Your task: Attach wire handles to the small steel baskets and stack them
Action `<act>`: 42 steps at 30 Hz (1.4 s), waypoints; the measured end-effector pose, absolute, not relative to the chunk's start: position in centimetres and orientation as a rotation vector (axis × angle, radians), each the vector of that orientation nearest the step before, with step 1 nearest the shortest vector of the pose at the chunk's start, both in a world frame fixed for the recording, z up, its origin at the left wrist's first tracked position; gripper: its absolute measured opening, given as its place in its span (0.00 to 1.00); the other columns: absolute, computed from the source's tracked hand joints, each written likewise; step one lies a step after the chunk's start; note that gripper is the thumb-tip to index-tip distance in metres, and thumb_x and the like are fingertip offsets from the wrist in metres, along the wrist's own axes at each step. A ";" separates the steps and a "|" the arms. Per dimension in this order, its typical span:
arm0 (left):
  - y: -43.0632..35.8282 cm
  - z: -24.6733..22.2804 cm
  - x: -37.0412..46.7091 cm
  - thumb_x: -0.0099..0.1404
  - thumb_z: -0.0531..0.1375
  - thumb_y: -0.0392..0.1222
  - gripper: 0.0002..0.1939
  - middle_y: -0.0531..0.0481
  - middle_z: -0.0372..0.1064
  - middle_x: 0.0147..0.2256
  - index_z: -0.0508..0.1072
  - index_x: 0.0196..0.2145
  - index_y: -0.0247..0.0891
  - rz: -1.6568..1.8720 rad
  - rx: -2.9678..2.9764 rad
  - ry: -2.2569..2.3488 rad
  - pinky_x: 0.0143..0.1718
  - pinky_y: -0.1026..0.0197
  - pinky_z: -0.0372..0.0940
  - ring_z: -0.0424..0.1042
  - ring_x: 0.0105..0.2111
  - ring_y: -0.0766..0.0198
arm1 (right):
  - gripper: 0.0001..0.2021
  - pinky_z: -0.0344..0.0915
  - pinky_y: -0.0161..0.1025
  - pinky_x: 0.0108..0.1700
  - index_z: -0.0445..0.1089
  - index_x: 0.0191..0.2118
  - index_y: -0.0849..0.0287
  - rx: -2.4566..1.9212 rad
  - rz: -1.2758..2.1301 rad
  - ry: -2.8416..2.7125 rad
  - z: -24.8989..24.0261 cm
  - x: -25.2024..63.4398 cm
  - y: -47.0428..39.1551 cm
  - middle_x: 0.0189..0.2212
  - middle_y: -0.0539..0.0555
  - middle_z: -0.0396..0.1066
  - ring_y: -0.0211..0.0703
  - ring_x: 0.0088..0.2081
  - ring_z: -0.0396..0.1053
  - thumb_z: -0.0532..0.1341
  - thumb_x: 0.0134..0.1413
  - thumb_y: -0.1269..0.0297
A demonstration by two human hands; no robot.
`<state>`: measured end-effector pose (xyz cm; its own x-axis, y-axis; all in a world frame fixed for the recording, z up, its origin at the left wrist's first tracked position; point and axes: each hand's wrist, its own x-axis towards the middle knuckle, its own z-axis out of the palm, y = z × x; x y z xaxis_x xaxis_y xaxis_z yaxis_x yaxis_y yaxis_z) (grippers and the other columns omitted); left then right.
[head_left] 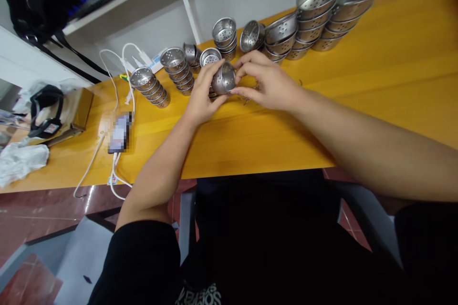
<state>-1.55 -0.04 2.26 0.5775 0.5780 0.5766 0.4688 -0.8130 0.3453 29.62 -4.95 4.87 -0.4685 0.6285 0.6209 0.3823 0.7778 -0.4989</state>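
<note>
A small perforated metal cup (225, 78) is held up over the table, tilted on its side. My left hand (203, 93) wraps round its left side, with the thumb under it. On the right, the fingers and thumb of my right hand (263, 78) curve in and meet the cup's right edge. Just behind the hands stand a similar perforated cup (210, 56) and a short stack of cups (224, 32). Another tilted cup (250, 35) is beyond my right hand. Some thin wire pieces (300, 83) lie near my right wrist.
Taller stacks of larger perforated cups (317, 0) stand at the back right. Two narrow stacks (173, 60) are at left. A phone (120, 132) with white cables, a power strip (155, 63) and a cardboard box (80, 110) occupy the left of the yellow table (229, 152).
</note>
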 end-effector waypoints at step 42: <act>3.6 -0.5 -4.2 0.74 0.58 1.00 0.62 0.32 0.74 0.82 0.60 0.86 0.56 1.234 2.221 1.170 0.91 0.24 0.71 0.77 0.85 0.36 | 0.26 0.84 0.79 0.69 0.91 0.52 0.50 -0.965 0.283 -2.205 -1.6 32.4 0.7 0.50 0.66 0.83 0.78 0.58 0.84 0.78 0.76 0.30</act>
